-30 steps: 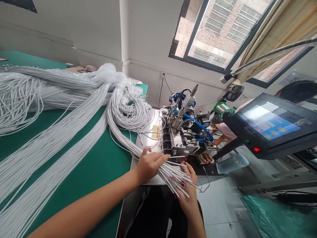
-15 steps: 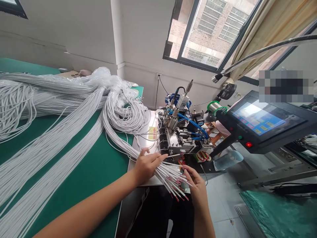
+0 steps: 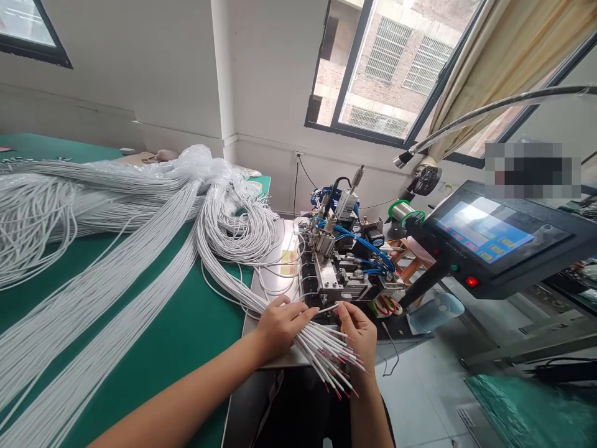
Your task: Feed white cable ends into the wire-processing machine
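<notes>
My left hand (image 3: 282, 326) is closed around a thick bundle of white cables (image 3: 326, 354), whose ends fan out toward my lap with small red and pink wire tips. One cable (image 3: 326, 308) sticks out apart from the bundle, between the thumb and forefinger of my left hand. Its end is pinched in the fingertips of my right hand (image 3: 359, 326), which hides the tip. Just beyond both hands stands a bench machine (image 3: 336, 249) with metal cylinders and blue air hoses. From my left hand the cables run back to a coiled heap (image 3: 237, 218) on the table.
Long cable bundles (image 3: 116, 267) lie over the green table (image 3: 186, 348) at left. A control screen (image 3: 485, 230) on a post stands at right, near a solder wire spool (image 3: 405, 213) and a small fan (image 3: 426, 180). A clear plastic container (image 3: 436, 311) sits below the screen.
My right hand has moved up and left, from the fanned cable ends to the end of the separate cable, which it now pinches. My left hand keeps its hold. The view has tilted slightly.
</notes>
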Demonstrator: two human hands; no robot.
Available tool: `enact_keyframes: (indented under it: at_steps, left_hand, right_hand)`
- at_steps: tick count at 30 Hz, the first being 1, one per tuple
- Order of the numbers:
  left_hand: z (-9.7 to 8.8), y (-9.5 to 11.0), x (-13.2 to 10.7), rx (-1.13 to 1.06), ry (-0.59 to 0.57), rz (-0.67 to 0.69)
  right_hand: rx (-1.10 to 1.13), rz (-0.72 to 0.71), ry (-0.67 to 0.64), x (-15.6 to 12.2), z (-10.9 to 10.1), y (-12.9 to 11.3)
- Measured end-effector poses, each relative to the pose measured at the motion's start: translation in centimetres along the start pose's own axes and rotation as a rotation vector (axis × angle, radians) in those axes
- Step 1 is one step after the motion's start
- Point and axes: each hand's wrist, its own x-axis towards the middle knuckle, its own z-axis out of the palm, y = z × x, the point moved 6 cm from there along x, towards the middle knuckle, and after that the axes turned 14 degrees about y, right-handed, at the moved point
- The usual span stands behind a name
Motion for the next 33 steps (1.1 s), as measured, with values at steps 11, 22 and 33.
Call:
enact_keyframes:
  at_steps: [11, 22, 33]
  left_hand:
    - [1.4, -0.1, -0.9, 0.048, -0.078, 0.027]
    - [1.9, -0.1, -0.8, 0.149, -0.181, -0.056]
    - [2.4, -0.4, -0.9, 0.191, -0.252, -0.12]
  right_hand:
    - [0.063, 0.046, -0.183, 0.2, 0.5, -0.8]
    - [-0.383, -0.345, -0.334, 1.6, 0.9, -0.3]
    - [-0.128, 0.002, -0.465, 2.6, 1.9, 2.6]
